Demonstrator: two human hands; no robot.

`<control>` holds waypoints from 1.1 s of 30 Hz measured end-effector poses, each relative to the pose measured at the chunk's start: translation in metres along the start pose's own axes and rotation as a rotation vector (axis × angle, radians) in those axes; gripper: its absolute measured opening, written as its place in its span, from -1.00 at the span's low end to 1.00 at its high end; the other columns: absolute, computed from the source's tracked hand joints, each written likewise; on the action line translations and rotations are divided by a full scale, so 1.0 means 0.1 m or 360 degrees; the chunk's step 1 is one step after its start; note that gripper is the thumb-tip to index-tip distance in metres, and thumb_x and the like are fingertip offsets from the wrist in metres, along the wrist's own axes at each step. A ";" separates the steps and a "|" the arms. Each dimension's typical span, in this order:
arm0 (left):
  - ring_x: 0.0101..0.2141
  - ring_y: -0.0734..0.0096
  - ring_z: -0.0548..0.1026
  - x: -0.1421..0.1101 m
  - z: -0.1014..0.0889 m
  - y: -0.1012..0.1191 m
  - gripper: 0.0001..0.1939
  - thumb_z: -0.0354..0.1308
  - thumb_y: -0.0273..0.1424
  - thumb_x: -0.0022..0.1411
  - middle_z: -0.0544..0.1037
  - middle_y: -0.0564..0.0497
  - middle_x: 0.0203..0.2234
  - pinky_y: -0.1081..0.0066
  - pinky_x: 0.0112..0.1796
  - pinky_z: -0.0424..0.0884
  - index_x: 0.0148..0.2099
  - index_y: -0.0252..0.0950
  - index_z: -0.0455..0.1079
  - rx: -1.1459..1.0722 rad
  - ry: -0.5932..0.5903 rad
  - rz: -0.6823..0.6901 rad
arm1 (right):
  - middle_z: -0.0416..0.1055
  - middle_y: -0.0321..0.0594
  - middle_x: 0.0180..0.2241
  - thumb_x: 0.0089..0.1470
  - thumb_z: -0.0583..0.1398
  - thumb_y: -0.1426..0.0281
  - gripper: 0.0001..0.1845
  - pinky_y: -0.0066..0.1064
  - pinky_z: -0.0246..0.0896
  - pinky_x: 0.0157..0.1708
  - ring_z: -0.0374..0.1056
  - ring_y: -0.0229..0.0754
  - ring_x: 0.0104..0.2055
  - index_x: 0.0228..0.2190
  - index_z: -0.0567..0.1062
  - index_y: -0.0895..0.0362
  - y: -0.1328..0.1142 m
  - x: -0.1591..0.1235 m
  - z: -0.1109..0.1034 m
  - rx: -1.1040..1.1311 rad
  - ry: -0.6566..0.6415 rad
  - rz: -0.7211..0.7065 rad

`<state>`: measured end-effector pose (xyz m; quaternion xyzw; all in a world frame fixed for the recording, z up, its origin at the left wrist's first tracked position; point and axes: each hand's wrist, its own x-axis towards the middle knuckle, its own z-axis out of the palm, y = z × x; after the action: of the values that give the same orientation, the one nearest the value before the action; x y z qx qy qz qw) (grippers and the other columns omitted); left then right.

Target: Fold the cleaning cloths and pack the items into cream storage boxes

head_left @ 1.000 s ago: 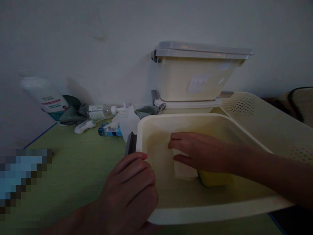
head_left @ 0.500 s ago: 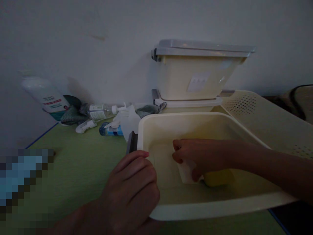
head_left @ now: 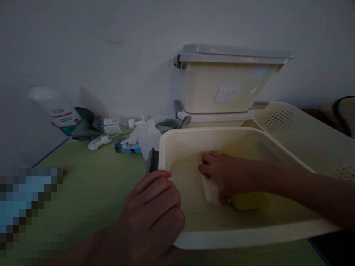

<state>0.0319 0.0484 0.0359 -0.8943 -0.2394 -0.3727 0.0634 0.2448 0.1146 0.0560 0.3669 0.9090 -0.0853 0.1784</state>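
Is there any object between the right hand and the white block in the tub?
Nothing visible is: the right hand touches the white block. The yellow item lies beside the block, not between, inside the tub.

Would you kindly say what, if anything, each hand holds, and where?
Left hand: the cream bin, by its left rim. Right hand: the white block, across its top.

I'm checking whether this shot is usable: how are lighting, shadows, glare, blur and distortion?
Head view: dim overall, glint on the lidded storage box, soft shadow on the wall beside the white bottle; head view: right hand and white block beneath it look soft-edged; head view: mosaic patch at left; head view: the bottle's lean may be wide-angle distortion.
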 end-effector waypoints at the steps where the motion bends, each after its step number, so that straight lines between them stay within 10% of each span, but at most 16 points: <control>1: -0.51 0.50 0.32 0.00 0.00 0.00 -0.68 -0.11 -0.39 0.28 0.34 0.11 -0.64 0.37 -0.13 0.35 -0.54 -0.26 0.19 -0.0002 0.0008 0.0006 | 0.28 -0.08 -0.25 -0.37 0.41 0.28 -0.43 -0.23 0.18 -0.21 0.22 0.03 -0.16 -0.24 0.45 0.20 0.01 0.00 0.00 0.0016 0.0012 -0.0012; 16: -0.52 0.48 0.36 0.00 0.03 -0.01 -0.71 -0.10 -0.42 0.27 0.36 0.08 -0.65 0.34 -0.15 0.39 -0.51 -0.29 0.23 -0.0034 0.0144 0.0047 | 0.22 -0.16 -0.28 -0.38 0.41 0.31 -0.45 -0.31 0.14 -0.27 0.25 -0.01 -0.20 -0.26 0.43 0.15 0.06 0.00 -0.05 0.0204 -0.0124 0.0182; 25: 0.03 0.45 0.33 -0.29 0.31 -0.14 -0.96 0.10 -0.39 0.17 0.48 0.04 -0.27 0.30 0.14 0.10 -0.31 -0.20 0.27 0.0105 0.0630 0.0239 | 0.23 -0.21 -0.29 -0.37 0.40 0.35 -0.51 -0.39 0.14 -0.32 0.26 -0.11 -0.26 -0.30 0.41 0.16 0.08 0.04 -0.10 0.0208 -0.0202 0.0184; 33: 0.22 0.24 0.04 -0.26 0.39 -0.20 -0.65 0.04 -0.60 0.11 0.38 -0.15 -0.04 -0.02 0.15 -0.07 -0.03 -0.27 0.20 0.0237 0.0394 0.0098 | 0.31 -0.21 -0.33 -0.30 0.35 0.44 -0.68 -0.40 0.15 -0.29 0.27 -0.16 -0.28 -0.40 0.42 0.19 0.36 0.13 -0.11 0.0180 -0.0059 -0.0003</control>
<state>0.0314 0.0672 -0.0119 -0.8412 -0.2293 -0.4593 0.1700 0.2584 0.1519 0.0604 0.3738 0.8997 -0.1433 0.1741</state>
